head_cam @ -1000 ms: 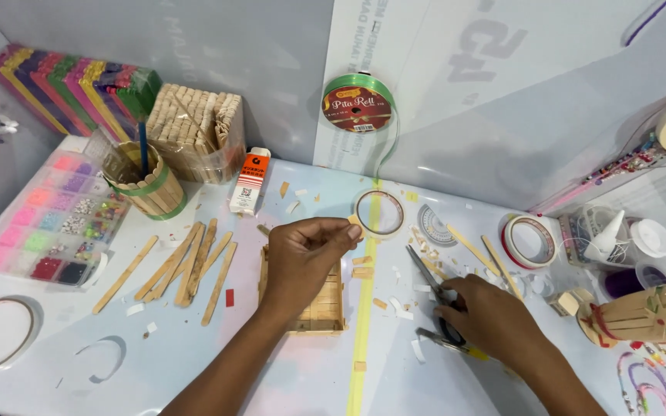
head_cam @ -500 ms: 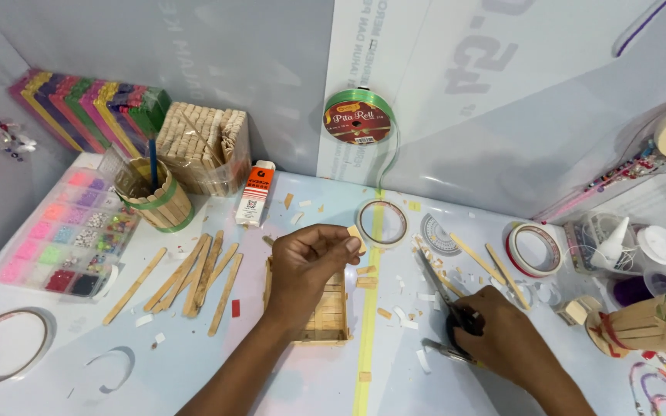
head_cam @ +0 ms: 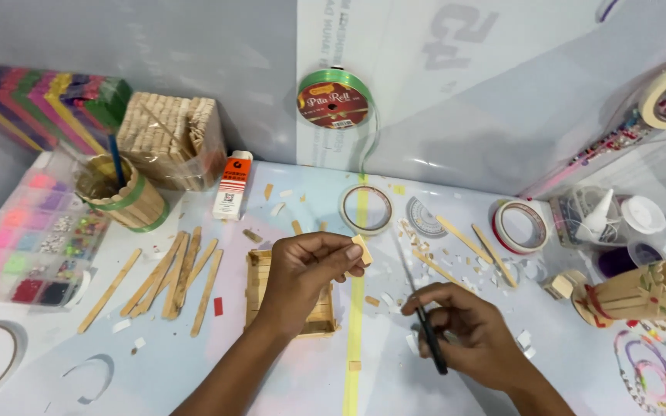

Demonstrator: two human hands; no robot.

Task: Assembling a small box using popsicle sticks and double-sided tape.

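Pale craft table [head_cam: 194,370] strewn with wooden sticks [head_cam: 171,273]. Left hand [head_cam: 306,270] pinches a small stick piece [head_cam: 361,250] at its fingertips, above a stick frame [head_cam: 290,296] partly hidden beneath it. Right hand [head_cam: 468,331] is closed around black scissors [head_cam: 425,331], blades pointing away toward the tape roll [head_cam: 365,208]; handles concealed.

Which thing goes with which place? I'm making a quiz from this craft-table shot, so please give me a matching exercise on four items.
Things:
1. small stick piece
2. scissors
3. green ribbon spool
4. bead organiser

Places:
A. against the back wall
B. far left of the table
C. in the left hand
D. in the right hand

Pairs: 1-C, 2-D, 3-A, 4-B
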